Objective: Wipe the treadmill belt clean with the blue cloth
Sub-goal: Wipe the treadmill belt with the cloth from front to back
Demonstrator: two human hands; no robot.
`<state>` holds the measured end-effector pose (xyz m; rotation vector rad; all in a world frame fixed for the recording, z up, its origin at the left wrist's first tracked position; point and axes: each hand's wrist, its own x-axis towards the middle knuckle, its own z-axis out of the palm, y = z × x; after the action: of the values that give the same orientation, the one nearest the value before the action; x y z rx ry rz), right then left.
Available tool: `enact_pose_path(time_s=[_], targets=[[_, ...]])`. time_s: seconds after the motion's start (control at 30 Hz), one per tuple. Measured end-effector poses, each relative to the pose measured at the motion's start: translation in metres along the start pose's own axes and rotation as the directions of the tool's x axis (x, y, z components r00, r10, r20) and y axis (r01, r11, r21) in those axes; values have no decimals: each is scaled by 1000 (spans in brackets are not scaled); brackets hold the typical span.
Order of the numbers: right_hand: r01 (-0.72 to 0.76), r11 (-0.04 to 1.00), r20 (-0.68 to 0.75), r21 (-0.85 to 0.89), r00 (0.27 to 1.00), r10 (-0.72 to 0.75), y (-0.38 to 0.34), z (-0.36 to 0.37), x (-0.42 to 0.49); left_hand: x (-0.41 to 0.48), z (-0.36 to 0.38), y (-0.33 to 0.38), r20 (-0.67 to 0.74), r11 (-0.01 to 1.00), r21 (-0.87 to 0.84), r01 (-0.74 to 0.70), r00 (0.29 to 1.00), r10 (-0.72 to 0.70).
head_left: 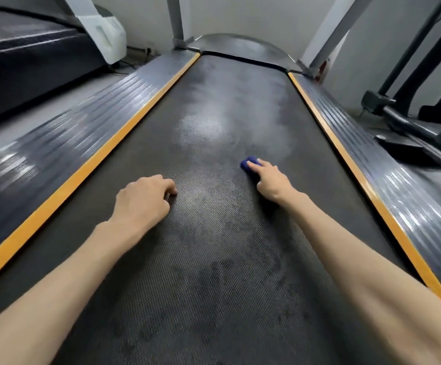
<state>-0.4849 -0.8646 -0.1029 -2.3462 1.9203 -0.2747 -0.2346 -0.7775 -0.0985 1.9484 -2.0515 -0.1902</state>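
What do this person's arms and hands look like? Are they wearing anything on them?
The left forearm and right forearm are bare, no sleeves in view. The left hand and right hand wear no gloves; no watch, bracelet or ring shows.

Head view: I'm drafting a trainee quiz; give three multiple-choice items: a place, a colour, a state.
1. Where is the blue cloth? A. on a side rail B. on the belt under the right hand C. in the left hand
2. What colour are the strips edging the belt? A. orange B. green C. white
3. How is the left hand? A. gripping a cloth B. lifted high C. curled, empty, resting on the belt
Answers: B, the right hand's fingers cover it; A, both strips are orange; C, curled fingers touch the belt.
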Motion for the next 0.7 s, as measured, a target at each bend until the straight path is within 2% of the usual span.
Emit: enact_pose_path(time_s=[0.03, 0.07, 0.13, 0.17, 0.2, 0.23, 0.27, 0.3, 0.33, 0.37, 0.43, 0.5, 0.53, 0.57, 0.6, 0.63, 0.67, 0.7], targets=[[68, 998, 18, 5, 997, -69, -15, 5, -3, -1, 3, 1, -19, 1000, 7, -10, 1000, 10], [206, 978, 35, 35, 978, -208, -31, 12, -11, 0, 5, 1, -25, 1000, 10, -15, 1000, 15], [454, 883, 52, 123, 885, -462, -57, 26, -33, 1, 6, -6, -23, 999, -38, 28, 999, -29], [507, 851, 64, 138, 852, -519, -58, 29, -35, 0, 6, -9, -15, 995, -83, 51, 998, -53], [490, 863, 74, 125, 862, -501, -50, 26, -29, -2, 7, -11, -6, 990, -127, 56, 998, -57], [389, 916, 84, 96, 914, -397, -37, 22, -17, -4, 8, -11, -3, 987, -156, 47, 999, -48], [238, 969, 72, 64, 968, -242, -22, 18, -1, -5, 7, -11, 3, 985, -169, 37, 999, -37], [84, 995, 41, 44, 995, -86, -13, 12, 10, -6, 5, -12, 10, 984, -179, 23, 1000, -22], [-9, 1000, 7, 15, 1000, 9, -15, 9, 16, -6, 3, -13, 20, 982, -191, 3, 1000, 0], [0, 1000, -31, -4, 1000, -1, -27, 12, 16, -5, 0, -14, 30, 980, -198, -20, 999, 27], [231, 972, -4, 34, 973, -231, -64, 25, 5, -5, -4, -13, 68, 984, -167, -57, 995, 69], [444, 882, 39, 156, 890, -455, -88, 33, -15, -8, -5, -16, 30, 997, -52, -64, 997, 65], [497, 848, 34, 183, 859, -510, -87, 33, -14, -11, -7, -19, -27, 999, -4, -40, 999, 39], [482, 859, 36, 172, 868, -494, -80, 29, -6, -15, -8, -24, -86, 1000, 24, -6, 996, 8], [391, 909, 44, 143, 915, -400, -68, 26, 10, -17, -9, -30, -132, 999, 27, 21, 991, -17], [248, 962, 47, 111, 966, -254, -56, 24, 29, -18, -9, -36, -154, 999, 10, 34, 988, -32], [101, 990, 42, 94, 994, -105, -51, 21, 42, -19, -8, -42, -148, 999, -18, 37, 988, -39], [20, 997, 29, 77, 999, -22, -57, 20, 50, -19, -6, -46, -132, 998, -46, 38, 990, -44]])
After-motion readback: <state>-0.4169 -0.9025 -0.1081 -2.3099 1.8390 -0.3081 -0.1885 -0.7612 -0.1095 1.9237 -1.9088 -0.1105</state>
